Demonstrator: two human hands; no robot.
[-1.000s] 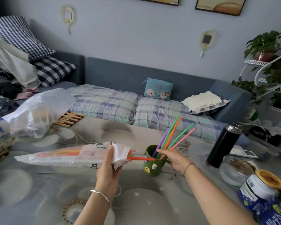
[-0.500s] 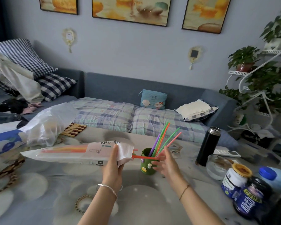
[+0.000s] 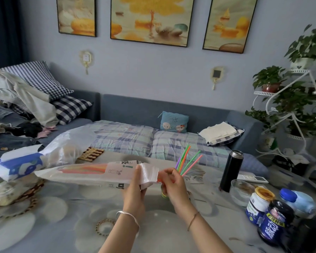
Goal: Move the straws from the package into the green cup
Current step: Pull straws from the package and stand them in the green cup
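Note:
My left hand grips the open end of a long clear straw package, held level above the table, with orange and pink straws inside. My right hand is at the package mouth, its fingers pinched on the end of an orange straw that sticks out. Behind my right hand stands the green cup, almost wholly hidden; only a sliver of it shows. Several straws in green, purple, orange and pink lean out of the cup to the upper right.
A black flask, a glass bowl and three jars stand at the right on the table. A tissue box, a plastic bag and a wooden trivet lie at the left. A sofa runs behind.
The view has tilted upward. My right hand has moved left from the cup's straws to the package mouth and closed on the protruding orange straw. The package stays in my left hand.

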